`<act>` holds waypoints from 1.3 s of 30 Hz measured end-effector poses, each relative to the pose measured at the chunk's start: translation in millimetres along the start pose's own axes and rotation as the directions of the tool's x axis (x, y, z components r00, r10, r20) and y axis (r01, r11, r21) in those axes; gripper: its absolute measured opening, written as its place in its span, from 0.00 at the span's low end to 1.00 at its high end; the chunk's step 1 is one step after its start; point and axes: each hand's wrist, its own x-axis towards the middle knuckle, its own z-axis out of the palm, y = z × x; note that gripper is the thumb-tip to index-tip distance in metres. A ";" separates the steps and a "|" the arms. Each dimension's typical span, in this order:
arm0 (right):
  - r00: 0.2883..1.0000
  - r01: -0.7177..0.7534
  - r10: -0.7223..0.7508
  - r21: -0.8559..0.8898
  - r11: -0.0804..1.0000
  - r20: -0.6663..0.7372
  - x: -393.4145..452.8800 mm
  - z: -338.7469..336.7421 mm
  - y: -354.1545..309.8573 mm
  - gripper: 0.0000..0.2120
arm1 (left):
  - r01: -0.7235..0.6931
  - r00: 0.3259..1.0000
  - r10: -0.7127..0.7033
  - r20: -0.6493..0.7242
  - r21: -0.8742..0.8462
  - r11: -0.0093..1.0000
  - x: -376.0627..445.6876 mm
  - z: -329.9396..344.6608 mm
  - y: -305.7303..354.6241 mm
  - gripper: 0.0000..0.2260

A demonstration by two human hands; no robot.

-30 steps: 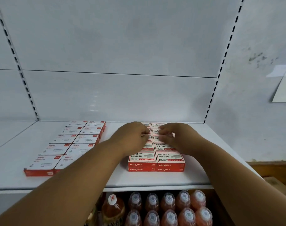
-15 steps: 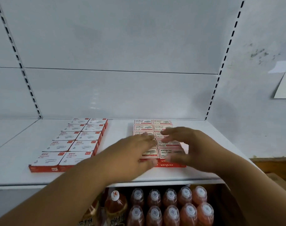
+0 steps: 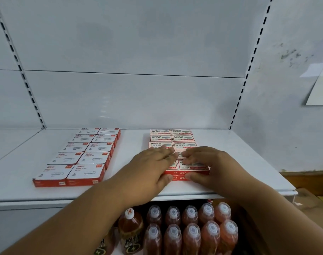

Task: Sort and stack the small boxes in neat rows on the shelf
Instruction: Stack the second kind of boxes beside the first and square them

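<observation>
Both hands low over the near end of the right-hand block of boxes. Left hand (image 3: pixel 153 166): fingers (image 3: pixel 166 150) straight and flat across the box tops, thumb down against the red front face; nothing curled, nothing gripped. Right hand (image 3: pixel 210 162): fingers loosely bent over the front right box, thumb at the lower front edge. Whether it pinches the box or only rests on it, cannot tell; motion blur.

Staple boxes (image 3: pixel 182 138) lie directly under and ahead of the hands, toward 12 o'clock. Two columns wide, two layers at the front face. Long axis of the block runs 6 to 12, front edge to back panel. The left hand covers the left column, the right hand the right column; each is nearest its own side.

Paper-clip boxes (image 3: pixel 79 157) sit at about 9 o'clock from the hands, well apart, same two-column layout, untouched.

Shelf (image 3: pixel 239 162) is white metal. Bottles (image 3: pixel 191 230) stand on the level below, at 6 o'clock.

Judgement: squaring the front pair. Any push should run along the 6–12 axis, thumbs pressing evenly, or the front boxes skew.
</observation>
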 end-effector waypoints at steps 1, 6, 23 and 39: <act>1.000 0.006 -0.006 -0.018 1.000 0.009 -0.2 -0.6 -0.3 0.16 | 0.002 1.000 -0.002 -0.003 0.002 1.000 0.3 0.5 0.3 0.26; 0.999 0.002 0.001 -0.058 0.998 0.047 0.6 -3.3 -3.4 0.19 | 0.009 1.000 -0.009 -0.014 0.002 1.000 0.3 0.6 2.2 0.26; 0.976 -0.210 0.213 -0.057 0.976 0.044 -22.3 -17.0 -8.0 0.15 | 0.242 0.961 -0.262 -0.082 -0.200 0.949 -29.6 -5.7 -3.6 0.11; 0.942 -0.328 0.332 0.089 0.941 -0.046 -11.2 -22.6 -14.1 0.08 | 0.367 0.892 -0.428 -0.147 -0.320 0.874 -19.1 -13.4 -4.3 0.09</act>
